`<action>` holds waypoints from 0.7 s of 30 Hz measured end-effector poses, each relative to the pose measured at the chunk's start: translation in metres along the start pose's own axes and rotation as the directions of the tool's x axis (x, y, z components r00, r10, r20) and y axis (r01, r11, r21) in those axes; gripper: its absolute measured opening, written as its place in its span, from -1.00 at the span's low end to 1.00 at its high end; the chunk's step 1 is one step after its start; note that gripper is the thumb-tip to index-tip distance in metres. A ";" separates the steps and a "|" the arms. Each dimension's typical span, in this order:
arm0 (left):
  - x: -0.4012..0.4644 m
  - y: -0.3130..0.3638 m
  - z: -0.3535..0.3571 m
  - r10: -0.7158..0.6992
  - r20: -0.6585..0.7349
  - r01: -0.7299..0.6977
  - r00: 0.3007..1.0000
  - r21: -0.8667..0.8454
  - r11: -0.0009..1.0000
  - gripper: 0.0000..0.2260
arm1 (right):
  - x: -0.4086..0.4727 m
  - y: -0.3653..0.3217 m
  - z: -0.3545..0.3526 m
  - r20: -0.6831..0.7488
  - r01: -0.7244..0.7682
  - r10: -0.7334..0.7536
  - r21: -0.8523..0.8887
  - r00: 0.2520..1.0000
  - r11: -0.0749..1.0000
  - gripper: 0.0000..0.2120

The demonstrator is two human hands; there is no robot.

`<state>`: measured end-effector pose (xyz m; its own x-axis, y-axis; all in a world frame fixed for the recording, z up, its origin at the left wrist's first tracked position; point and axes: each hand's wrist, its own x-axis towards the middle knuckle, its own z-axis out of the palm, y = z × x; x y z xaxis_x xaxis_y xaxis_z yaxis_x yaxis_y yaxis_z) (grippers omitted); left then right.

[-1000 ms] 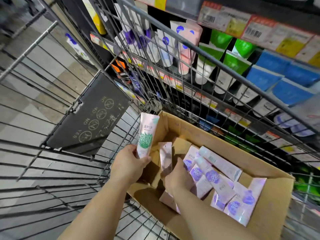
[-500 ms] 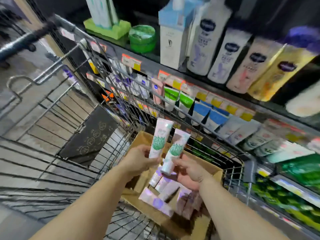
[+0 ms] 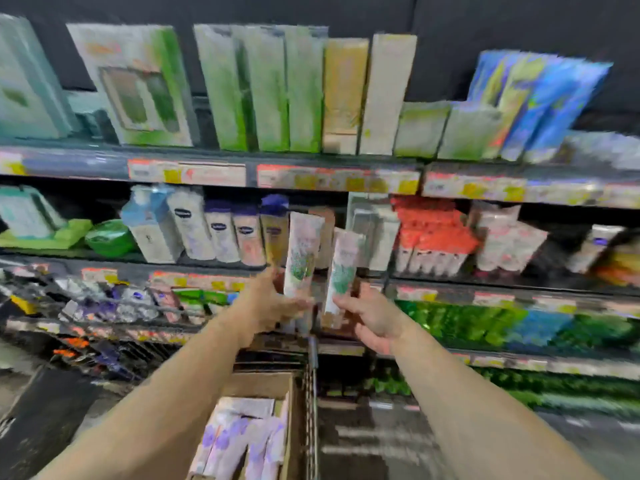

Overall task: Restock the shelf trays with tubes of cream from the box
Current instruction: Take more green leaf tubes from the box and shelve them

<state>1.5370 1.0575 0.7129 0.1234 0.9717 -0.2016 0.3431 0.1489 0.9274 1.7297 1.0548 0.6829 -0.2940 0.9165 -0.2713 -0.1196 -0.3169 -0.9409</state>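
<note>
My left hand grips a white tube of cream with a green label, held upright in front of the shelf. Just to its right, my right hand holds a second, matching green-label tube, also upright. Both tubes are raised to the level of the middle shelf. Below my arms sits the cardboard box in the cart, with several pink and purple tubes lying in it. The picture is heavily blurred.
The top shelf carries tall green and blue boxes. White bottles and red-capped tubes stand on the middle shelf. The wire cart's rim runs beside the box. Lower shelves at right hold green packs.
My right hand took a second green-label tube out of the box. Both hands rose with their tubes from the box to the middle shelf, and my view swung up to the shelves.
</note>
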 end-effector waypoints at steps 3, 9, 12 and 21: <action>-0.001 0.051 0.080 0.087 0.101 -0.086 0.991 -0.008 0.996 -0.61 | -0.054 -0.029 -0.079 -0.122 0.044 -0.049 -0.047 0.991 0.998 -0.80; -0.020 0.153 0.283 0.217 0.239 -0.189 0.947 -0.132 0.973 -0.66 | -0.202 -0.080 -0.267 -0.345 0.152 -0.160 -0.051 0.925 0.987 -0.73; -0.029 0.203 0.379 0.257 0.316 -0.203 0.913 -0.194 0.960 -0.69 | -0.284 -0.107 -0.347 -0.444 0.239 -0.236 -0.051 0.865 0.970 -0.67; -0.001 0.314 0.566 0.316 0.565 -0.157 0.762 -0.312 0.937 -0.83 | -0.405 -0.146 -0.516 -0.672 0.280 -0.358 -0.227 0.648 0.933 -0.70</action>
<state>2.1712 0.9991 0.8261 0.7289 0.6835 -0.0382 0.0111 0.0440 0.9990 2.3558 0.8563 0.8253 0.4895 0.8716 0.0247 0.0213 0.0164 -0.9996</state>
